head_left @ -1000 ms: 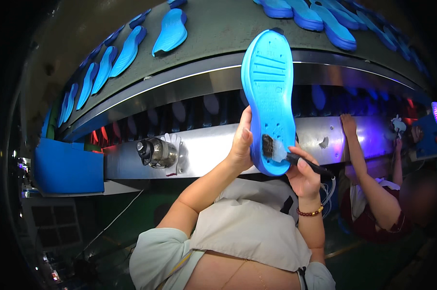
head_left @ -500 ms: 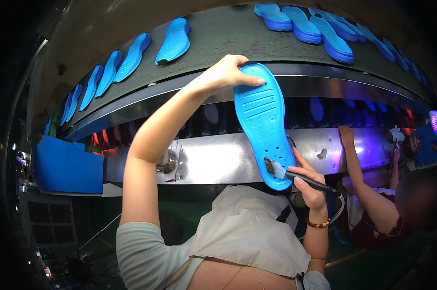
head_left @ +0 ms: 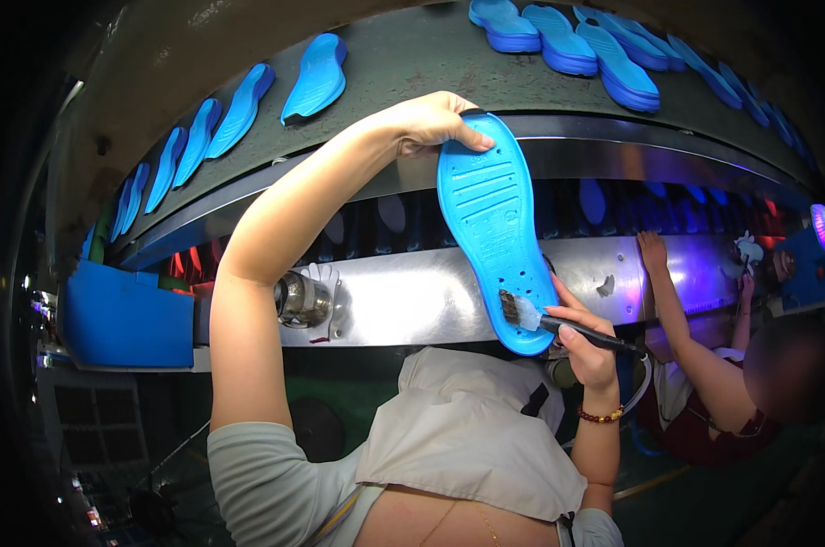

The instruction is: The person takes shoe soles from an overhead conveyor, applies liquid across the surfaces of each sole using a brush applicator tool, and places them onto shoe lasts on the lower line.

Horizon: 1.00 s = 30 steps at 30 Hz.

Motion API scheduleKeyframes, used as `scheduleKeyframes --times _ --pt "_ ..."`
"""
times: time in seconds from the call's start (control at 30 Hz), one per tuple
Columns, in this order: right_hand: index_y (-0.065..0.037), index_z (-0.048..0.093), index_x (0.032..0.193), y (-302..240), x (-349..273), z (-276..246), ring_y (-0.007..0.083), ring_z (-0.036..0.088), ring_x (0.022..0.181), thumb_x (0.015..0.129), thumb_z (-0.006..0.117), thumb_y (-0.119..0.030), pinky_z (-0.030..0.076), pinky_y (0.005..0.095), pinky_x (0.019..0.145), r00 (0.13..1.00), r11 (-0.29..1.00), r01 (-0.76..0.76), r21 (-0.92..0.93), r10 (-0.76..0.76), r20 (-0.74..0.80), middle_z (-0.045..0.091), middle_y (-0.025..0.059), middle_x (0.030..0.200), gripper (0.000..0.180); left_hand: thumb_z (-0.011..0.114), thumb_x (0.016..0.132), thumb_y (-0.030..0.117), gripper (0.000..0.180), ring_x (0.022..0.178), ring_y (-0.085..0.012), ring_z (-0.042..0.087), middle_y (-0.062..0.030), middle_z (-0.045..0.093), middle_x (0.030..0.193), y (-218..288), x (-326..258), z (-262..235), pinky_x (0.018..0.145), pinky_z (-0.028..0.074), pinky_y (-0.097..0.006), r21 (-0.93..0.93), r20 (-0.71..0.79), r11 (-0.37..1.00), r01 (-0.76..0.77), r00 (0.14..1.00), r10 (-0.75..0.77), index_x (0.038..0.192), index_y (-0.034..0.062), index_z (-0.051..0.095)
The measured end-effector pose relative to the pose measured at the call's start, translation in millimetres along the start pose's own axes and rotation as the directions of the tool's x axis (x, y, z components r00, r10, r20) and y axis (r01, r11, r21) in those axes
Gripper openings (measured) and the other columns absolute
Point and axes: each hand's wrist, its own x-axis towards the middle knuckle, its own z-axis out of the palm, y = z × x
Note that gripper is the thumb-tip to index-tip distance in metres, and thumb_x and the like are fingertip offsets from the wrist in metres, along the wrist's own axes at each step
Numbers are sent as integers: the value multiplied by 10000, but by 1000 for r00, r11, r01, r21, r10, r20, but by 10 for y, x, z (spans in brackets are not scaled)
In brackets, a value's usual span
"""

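Your left hand is clamped on the upper end of the blue sole, with the thumb on its face; your right hand is closed around the handle of the brush, whose dark bristles lie at the lower end. The sole is raised in front of you, above the metal bench. For good brushing, I would advise light, even strokes out to the rim, and a firm left grip. Small moulded lettering seems to show, but I cannot read it surely.
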Motion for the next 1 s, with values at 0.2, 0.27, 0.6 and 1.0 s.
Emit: scheduleKeyframes --times 0.2,0.27,0.6,1.0 --pt "120 568 1008 -25 -10 -19 309 403 1185 762 528 -81 280 343 994 997 985 -61 161 67 -33 369 310 1266 320 676 698 61 463 939 -201 578 -153 567 1057 12 -15 -32 849 473 -332 -240 118 967 -82 987 112 1126 -32 526" --pt "118 569 1009 -52 -1 -10 310 407 1181 763 526 -82 282 345 993 997 975 -62 212 70 -32 370 314 1263 320 663 713 81 442 923 -197 582 -137 583 1030 12 -20 -45 861 466 -338 -223 131 972 -71 986 102 1125 -13 533" --pt "104 574 1012 9 -8 -93 302 417 1175 769 535 -97 284 340 991 1000 998 1 70 -1 3 385 298 1261 318 652 757 164 224 690 -117 595 -64 632 761 110 -121 7 648 500 -264 549 -231 832 -78 943 241 914 4 640" --pt "115 569 1008 65 -63 -136 300 399 1191 758 528 -83 271 339 996 997 985 -61 160 68 -35 368 301 1273 321 581 821 184 239 672 -147 612 -113 642 756 12 -95 69 645 495 -263 850 -68 450 -275 789 610 950 -12 629"
